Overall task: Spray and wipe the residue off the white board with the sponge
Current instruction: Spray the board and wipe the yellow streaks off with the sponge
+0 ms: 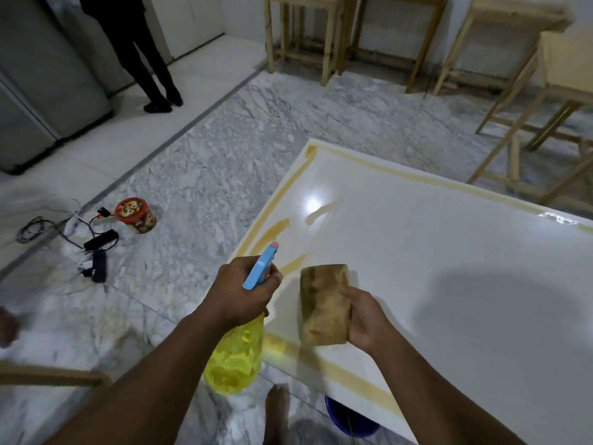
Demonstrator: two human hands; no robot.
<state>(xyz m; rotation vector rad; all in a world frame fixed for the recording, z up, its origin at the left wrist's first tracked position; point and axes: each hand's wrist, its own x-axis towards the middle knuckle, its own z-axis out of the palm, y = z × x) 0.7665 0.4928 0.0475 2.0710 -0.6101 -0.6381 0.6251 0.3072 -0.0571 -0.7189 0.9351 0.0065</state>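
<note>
Two forearms reach in from the near edge, above a bare foot (277,409) on the marble floor (208,149) and a blue bucket (348,419) half hidden under the board's near edge. The left grip (244,293) is clenched round the neck of the spray bottle (236,354). Its yellow body hangs below the fist beside the board's near left edge, and its blue head (260,268) points away over the board. Just to the right, the right grip (365,319) grasps the sponge (324,306), a stained brown block held on edge over the near left part of the white board (449,268). Whether it touches the surface I cannot tell. The board lies flat across the right half of the scene. Yellowish residue (282,228) streaks its left part and bands its edges. Farther left on the floor are a red-lidded tin (136,216) and a tangle of black cables (96,248). At the far side stand wooden stools (301,30), a person's dark-trousered legs (144,59) and a grey cabinet (41,91).
</note>
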